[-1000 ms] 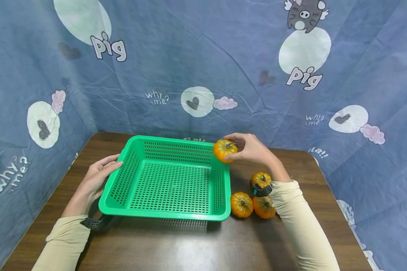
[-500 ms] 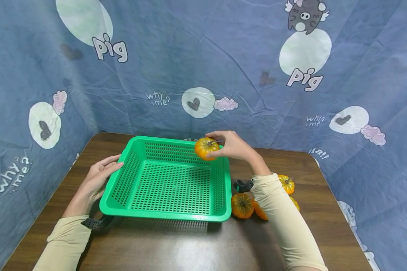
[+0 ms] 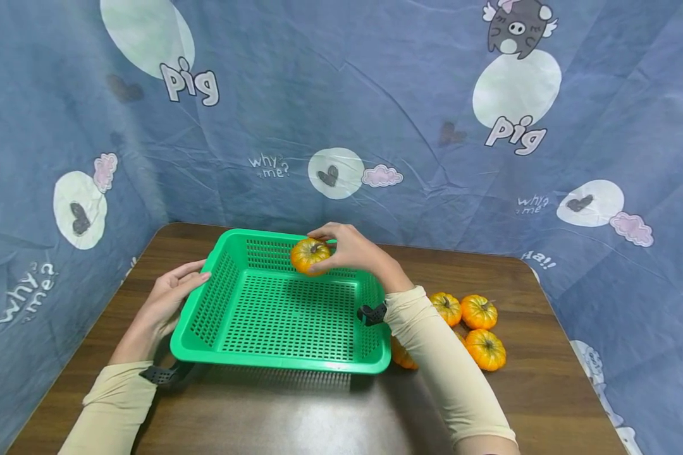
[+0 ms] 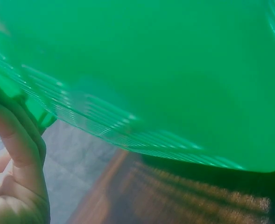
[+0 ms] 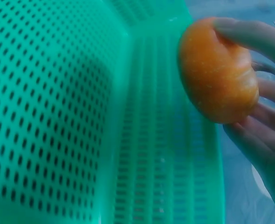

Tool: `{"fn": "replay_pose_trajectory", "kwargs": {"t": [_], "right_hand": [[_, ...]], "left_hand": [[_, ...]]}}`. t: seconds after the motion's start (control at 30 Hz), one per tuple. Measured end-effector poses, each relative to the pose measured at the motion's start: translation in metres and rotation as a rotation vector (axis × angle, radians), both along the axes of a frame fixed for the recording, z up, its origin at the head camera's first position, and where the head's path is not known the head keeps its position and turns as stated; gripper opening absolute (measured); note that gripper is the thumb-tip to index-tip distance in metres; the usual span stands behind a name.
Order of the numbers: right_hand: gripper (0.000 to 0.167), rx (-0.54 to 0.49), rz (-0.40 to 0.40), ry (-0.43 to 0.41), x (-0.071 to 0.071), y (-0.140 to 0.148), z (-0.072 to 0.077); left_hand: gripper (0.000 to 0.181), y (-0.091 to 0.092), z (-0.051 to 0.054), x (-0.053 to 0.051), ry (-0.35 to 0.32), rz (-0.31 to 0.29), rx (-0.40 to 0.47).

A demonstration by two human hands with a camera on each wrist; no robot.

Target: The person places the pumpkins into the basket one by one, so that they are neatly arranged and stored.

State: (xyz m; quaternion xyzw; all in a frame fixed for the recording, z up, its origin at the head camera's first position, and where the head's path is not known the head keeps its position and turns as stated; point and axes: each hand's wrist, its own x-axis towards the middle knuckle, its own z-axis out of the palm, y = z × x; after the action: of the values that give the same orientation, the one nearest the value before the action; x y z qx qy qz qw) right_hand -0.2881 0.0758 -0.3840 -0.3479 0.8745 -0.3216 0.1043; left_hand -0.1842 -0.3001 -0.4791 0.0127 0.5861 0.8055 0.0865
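A green basket [image 3: 287, 316] with slotted sides sits tilted toward the front, nothing inside it. My left hand [image 3: 167, 300] grips its left rim, thumb on top; in the left wrist view the fingers [image 4: 18, 144] lie beside the basket's wall [image 4: 151, 84]. Above the basket's far side, my right hand [image 3: 353, 249] pinches a small orange pumpkin [image 3: 310, 256] between thumb and fingers. The right wrist view shows this pumpkin [image 5: 216, 70] near the far rim, its stem toward the palm of the hand [image 5: 268, 126].
Several more pumpkins [image 3: 486, 349] stand on the brown table [image 3: 535, 392] right of the basket, some partly hidden by the right sleeve [image 3: 444, 360]. Behind the table hangs a blue printed cloth [image 3: 421, 95].
My right hand has carried the pumpkin leftward from the basket's right rim to over its far middle, uncovering more pumpkins at the right. My left hand has kept its grip.
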Motion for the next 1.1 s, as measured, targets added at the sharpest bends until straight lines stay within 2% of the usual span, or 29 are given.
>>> {"fn": "replay_pose_trajectory", "kwargs": {"t": [0.1, 0.23, 0.4, 0.67, 0.87, 1.1], "right_hand": [[0.069, 0.017, 0.015, -0.007, 0.001, -0.013, -0.003], [0.071, 0.027, 0.032, -0.023, 0.001, -0.029, -0.009], [0.074, 0.040, 0.047, -0.044, 0.001, -0.047, -0.021], [0.070, 0.100, 0.067, 0.015, -0.001, -0.071, -0.042], [0.069, 0.138, 0.080, 0.015, 0.002, -0.084, -0.051], [0.068, 0.156, 0.105, 0.037, 0.005, -0.094, -0.061]], "left_hand": [[0.030, 0.000, -0.001, 0.000, -0.005, 0.003, -0.013], [0.030, -0.001, -0.003, -0.001, 0.007, 0.000, 0.015], [0.030, -0.002, -0.005, -0.001, 0.025, -0.006, 0.019], [0.031, -0.001, -0.006, -0.002, 0.023, 0.005, -0.023], [0.030, -0.001, -0.004, -0.001, 0.030, -0.002, -0.048], [0.027, -0.002, -0.005, 0.001, 0.039, -0.017, -0.008]]}}
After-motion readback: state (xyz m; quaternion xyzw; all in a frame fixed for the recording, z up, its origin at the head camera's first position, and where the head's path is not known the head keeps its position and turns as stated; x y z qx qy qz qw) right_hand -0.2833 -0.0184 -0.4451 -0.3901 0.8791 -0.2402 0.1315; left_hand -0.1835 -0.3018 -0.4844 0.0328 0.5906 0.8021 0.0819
